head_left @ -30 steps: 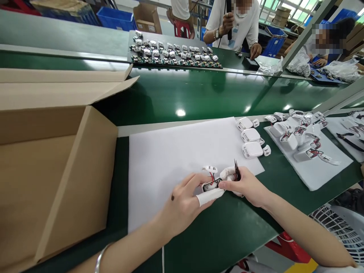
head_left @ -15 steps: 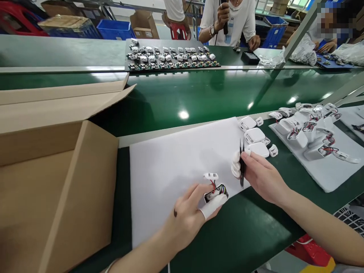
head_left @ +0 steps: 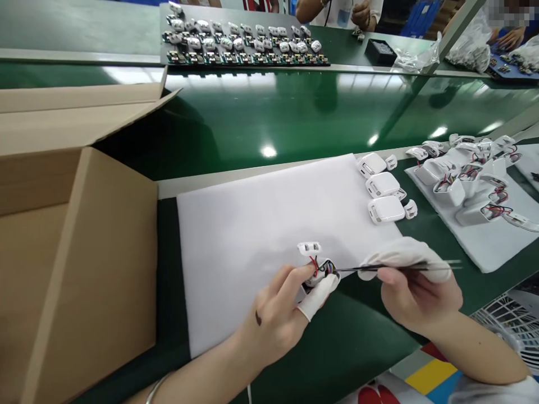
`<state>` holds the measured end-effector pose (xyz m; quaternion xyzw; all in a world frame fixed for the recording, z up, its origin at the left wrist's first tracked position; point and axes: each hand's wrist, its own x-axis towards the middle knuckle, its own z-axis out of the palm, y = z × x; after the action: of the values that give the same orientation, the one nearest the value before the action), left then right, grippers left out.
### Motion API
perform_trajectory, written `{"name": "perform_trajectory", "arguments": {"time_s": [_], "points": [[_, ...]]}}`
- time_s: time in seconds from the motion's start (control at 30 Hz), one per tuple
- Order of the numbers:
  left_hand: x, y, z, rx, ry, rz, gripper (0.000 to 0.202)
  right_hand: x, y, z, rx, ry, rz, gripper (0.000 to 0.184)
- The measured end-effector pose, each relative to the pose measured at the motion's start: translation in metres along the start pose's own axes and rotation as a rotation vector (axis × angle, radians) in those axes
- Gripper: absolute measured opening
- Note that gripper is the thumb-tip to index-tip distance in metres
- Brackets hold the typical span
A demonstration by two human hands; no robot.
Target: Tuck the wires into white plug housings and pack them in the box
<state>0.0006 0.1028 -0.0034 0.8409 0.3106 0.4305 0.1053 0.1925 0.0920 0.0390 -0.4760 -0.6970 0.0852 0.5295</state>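
Note:
My left hand (head_left: 286, 308), with a white finger cot on the thumb, grips a small white plastic housing (head_left: 309, 285) with coloured wires (head_left: 327, 267) showing in its opening. A white end piece (head_left: 309, 248) hangs off it on red and black wires. In my right hand (head_left: 421, 286), which wears white finger cots, dark tweezers (head_left: 379, 267) lie nearly level. Their tips point left and reach the wires at the housing's opening; whether they pinch a wire is too small to tell. Beneath the housing lies a white sheet (head_left: 236, 224).
An open cardboard box (head_left: 122, 252) stands at the left. Several closed white cases (head_left: 386, 209) lie by the sheet's right edge. Farther right, wired white housings (head_left: 467, 191) sit on another sheet. A tray of circuit boards (head_left: 244, 45) is across the green table (head_left: 236, 123), near a person's hand (head_left: 361, 14).
My right hand has turned the tweezers from upright to level and brought their tips to the housing's wires. My left hand keeps its hold. The view has tilted downward.

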Motion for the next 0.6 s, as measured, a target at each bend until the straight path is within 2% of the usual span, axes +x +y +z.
{"name": "perform_trajectory", "arguments": {"time_s": [0.1,0.2,0.27,0.4,0.6], "points": [[0.0,0.0,0.0,0.062,0.011,0.062,0.017,0.0,-0.008,-0.003,-0.197,-0.07,-0.148,0.013],[0.0,0.0,0.001,0.082,0.0,0.082,0.019,-0.003,-0.01,-0.002,-0.275,-0.052,-0.235,0.013],[0.0,0.0,0.001,0.089,0.002,0.091,0.019,-0.006,-0.009,0.002,-0.24,-0.045,-0.23,0.01],[0.0,0.0,0.001,0.123,0.004,0.104,0.019,-0.008,-0.013,0.009,-0.206,-0.035,-0.131,0.007],[0.005,0.003,-0.001,0.15,0.004,0.093,0.012,-0.004,-0.024,0.018,-0.384,-0.038,-0.092,0.01]]}}
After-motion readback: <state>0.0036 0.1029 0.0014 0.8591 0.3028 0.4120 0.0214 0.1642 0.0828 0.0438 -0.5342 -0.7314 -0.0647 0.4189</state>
